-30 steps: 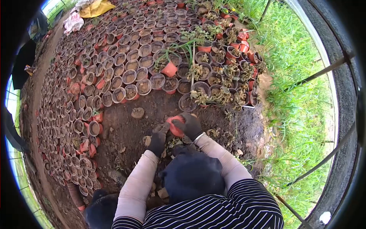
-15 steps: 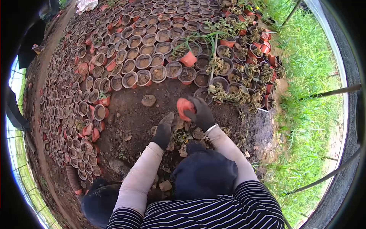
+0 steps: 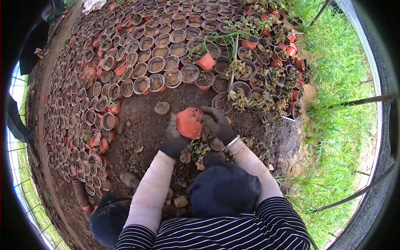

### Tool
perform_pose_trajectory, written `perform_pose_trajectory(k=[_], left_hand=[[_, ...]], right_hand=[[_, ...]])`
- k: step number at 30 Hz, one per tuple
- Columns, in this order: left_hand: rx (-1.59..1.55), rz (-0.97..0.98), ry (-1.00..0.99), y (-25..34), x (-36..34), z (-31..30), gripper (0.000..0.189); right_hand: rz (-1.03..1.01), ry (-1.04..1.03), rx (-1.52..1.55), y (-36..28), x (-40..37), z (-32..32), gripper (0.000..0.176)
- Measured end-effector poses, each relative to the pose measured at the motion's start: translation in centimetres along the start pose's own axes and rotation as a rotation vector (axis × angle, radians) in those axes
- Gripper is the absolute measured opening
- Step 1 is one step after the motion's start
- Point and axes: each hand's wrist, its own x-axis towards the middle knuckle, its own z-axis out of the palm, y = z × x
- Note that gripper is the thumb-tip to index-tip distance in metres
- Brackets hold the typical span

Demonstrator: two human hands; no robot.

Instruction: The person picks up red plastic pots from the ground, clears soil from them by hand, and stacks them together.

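Note:
A red plastic flower pot (image 3: 188, 124) is between my gloved hands, tipped so that its base with small dark holes shows. My left hand (image 3: 172, 136) grips its left side. On the right, my right hand (image 3: 217, 125) curls its fingers against the pot near the holed base. The pot's mouth is turned out of sight, so whether it holds soil cannot be seen. Under the hands lie wilted plants (image 3: 200, 148) and clumps of soil. A round soil plug (image 3: 161, 108) sits on the bare ground ahead of the left hand.
Rows of soil-filled pots (image 3: 160, 52) spread ahead and to the left. Pots with withered plants (image 3: 266, 85) stand at the right, beside a tipped red pot (image 3: 206, 62). Grass (image 3: 333, 125) and slanted poles line the right edge. Dark knee coverings show below.
The pot has moved left and turned, bringing its holed base into view. My left hand has risen from the soil clumps to its side; my right hand keeps hold.

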Motion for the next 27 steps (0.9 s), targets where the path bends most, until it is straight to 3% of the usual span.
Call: perform_pose_trajectory(k=[1,4,6,13,15,18,19,22,26,27], left_hand=[[0.002,0.012,-0.009,0.6,-0.5,0.3,0.060],[0.458,0.240,0.150,2.4,-1.2,-0.8,0.056],[0.428,0.251,0.246,2.7,-1.8,-0.8,0.054],[0.334,0.163,0.198,3.1,-2.9,-2.9,0.051],[0.476,0.155,0.183,3.7,-3.0,-3.4,0.051],[0.480,0.185,0.265,3.6,-3.2,-3.3,0.049],[0.448,0.202,0.311,3.6,-3.3,-3.1,0.048],[0.847,0.322,0.246,3.1,-3.7,-3.1,0.042],[0.825,0.365,0.407,4.8,-3.6,-7.2,0.042],[0.806,0.411,0.429,4.7,-3.3,-6.8,0.042]], right_hand=[[-0.030,0.017,-0.298,0.9,0.1,-1.4,0.035],[-0.135,0.015,-1.107,4.8,0.0,-6.2,0.028],[-0.238,-0.055,-1.530,7.4,-0.2,-7.6,0.027],[-0.155,-0.007,-1.509,10.5,2.1,-7.5,0.018],[-0.154,-0.023,-1.575,11.0,2.2,-7.5,0.019],[-0.045,-0.065,-1.664,12.0,2.8,-7.0,0.013],[-0.081,-0.215,-1.719,9.2,2.8,-6.6,0.014],[-0.026,-0.314,-1.683,8.8,4.3,-5.6,0.014],[0.061,-0.306,-1.314,7.7,5.3,-5.8,0.017],[-0.050,-0.148,-1.077,7.3,4.9,-5.3,0.020]])
